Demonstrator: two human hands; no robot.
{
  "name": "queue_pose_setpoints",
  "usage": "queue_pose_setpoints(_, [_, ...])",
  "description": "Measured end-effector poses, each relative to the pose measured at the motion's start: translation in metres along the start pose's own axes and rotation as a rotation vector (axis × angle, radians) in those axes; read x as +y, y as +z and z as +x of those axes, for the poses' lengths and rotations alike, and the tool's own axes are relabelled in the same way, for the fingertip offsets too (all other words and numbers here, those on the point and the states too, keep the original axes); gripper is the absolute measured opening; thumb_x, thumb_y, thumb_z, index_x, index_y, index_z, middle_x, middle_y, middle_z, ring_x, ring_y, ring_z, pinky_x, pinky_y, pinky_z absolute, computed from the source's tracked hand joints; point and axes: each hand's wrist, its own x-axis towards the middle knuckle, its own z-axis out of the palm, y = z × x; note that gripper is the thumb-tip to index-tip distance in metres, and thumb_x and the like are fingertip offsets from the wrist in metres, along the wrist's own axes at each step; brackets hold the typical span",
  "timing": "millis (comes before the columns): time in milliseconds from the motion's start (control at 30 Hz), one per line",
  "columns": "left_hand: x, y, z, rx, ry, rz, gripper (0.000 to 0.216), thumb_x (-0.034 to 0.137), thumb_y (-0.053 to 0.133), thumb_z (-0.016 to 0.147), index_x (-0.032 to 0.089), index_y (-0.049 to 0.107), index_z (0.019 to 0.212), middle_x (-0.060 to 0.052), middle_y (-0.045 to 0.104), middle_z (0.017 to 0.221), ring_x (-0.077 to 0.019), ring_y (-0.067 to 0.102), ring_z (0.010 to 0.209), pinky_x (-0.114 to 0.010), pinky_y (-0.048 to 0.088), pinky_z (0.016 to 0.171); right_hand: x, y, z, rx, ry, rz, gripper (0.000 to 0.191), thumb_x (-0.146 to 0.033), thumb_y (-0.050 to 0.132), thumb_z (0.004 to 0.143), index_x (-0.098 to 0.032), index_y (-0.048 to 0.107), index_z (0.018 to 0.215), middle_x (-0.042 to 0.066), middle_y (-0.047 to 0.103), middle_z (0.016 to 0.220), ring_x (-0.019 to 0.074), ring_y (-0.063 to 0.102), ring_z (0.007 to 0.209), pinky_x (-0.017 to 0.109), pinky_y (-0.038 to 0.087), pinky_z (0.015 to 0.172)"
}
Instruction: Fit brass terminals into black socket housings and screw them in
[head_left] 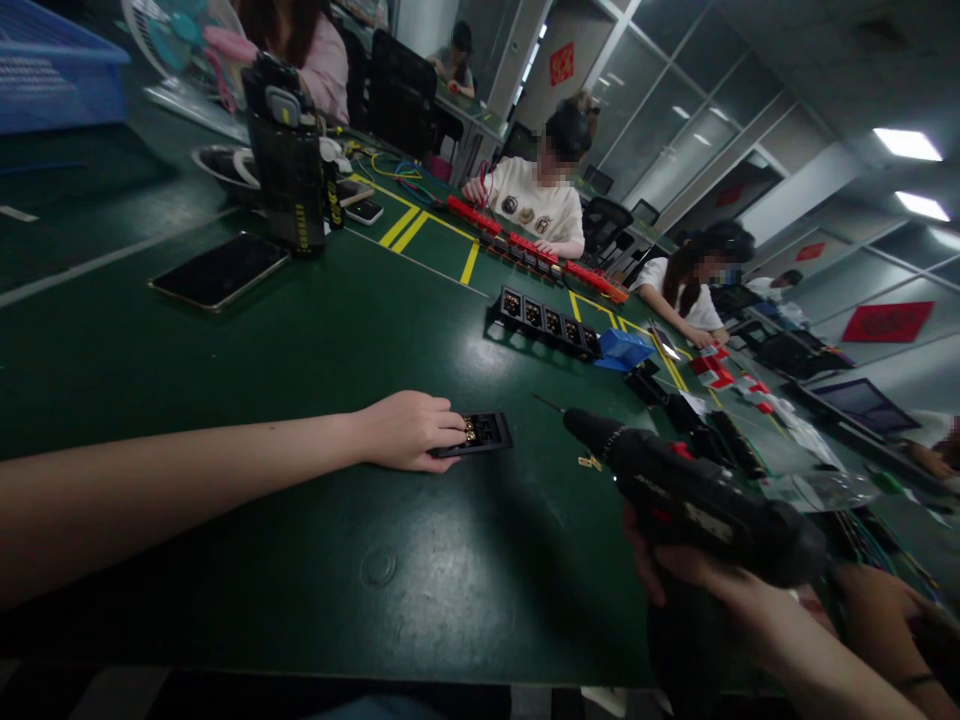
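My left hand (411, 428) rests on the green tabletop, its fingers closed over one end of a small black rectangular housing (491, 432). Brass-coloured contacts show inside the housing beside my fingertips. In my right hand (705, 575) is a black cordless drill (697, 500), gripped by its handle. The drill's thin bit points left toward the housing, apart from it. A few small brass pieces (589, 462) lie on the table just under the drill's chuck. Farther back stands a long black strip of sockets (551, 322) with a blue block (624, 348) at its right end.
A phone (219, 270) and a dark bottle (289, 160) stand to the left, with a blue basket (60, 75) behind. Black parts (701, 425) line the right side. Another person's arm (885, 620) is close behind the drill. Co-workers sit across the table.
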Motion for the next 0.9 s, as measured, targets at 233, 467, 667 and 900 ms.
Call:
queue_pose_setpoints(233, [-0.001,0.002,-0.002,-0.005,0.004,0.000,0.025,0.033,0.058,0.093,0.016,0.070,0.106,-0.009,0.073,0.106,-0.0188,0.064,0.080,-0.029,0.050,0.064,0.050,-0.066,0.061,0.193,-0.095,-0.600,0.041,-0.040,0.071,0.075,-0.017,0.061,0.107,0.006,0.070,0.090,0.0233,0.064,0.079,0.033,0.050,0.070])
queue_pose_setpoints(467, [-0.001,0.001,-0.001,-0.011,0.020,-0.006,0.024,0.031,0.060,0.092,0.015,0.070,0.106,-0.010,0.073,0.106,-0.0187,0.064,0.078,-0.029,0.051,0.062,0.113,-0.125,0.105,0.190,-0.035,-0.866,0.043,-0.032,0.067,0.074,-0.014,0.061,0.112,0.010,0.071,0.096,0.0231,0.065,0.083,0.030,0.047,0.070])
queue_pose_setpoints(667, [-0.003,0.001,0.000,-0.016,0.045,-0.015,0.024,0.029,0.061,0.092,0.014,0.070,0.109,-0.010,0.073,0.109,-0.0189,0.065,0.081,-0.030,0.053,0.064,0.144,-0.158,0.128,0.239,-0.059,-0.842,0.051,-0.031,0.072,0.070,-0.011,0.061,0.115,0.016,0.069,0.108,0.0274,0.065,0.095,0.035,0.051,0.082])
queue_pose_setpoints(900, [-0.004,0.001,0.001,-0.031,0.035,-0.012,0.025,0.029,0.061,0.091,0.015,0.070,0.111,-0.010,0.073,0.108,-0.0193,0.066,0.082,-0.030,0.055,0.065,0.115,-0.176,0.125,0.124,0.058,-0.634,0.051,-0.036,0.064,0.077,-0.015,0.059,0.123,0.018,0.067,0.120,0.0323,0.067,0.106,0.042,0.056,0.088])
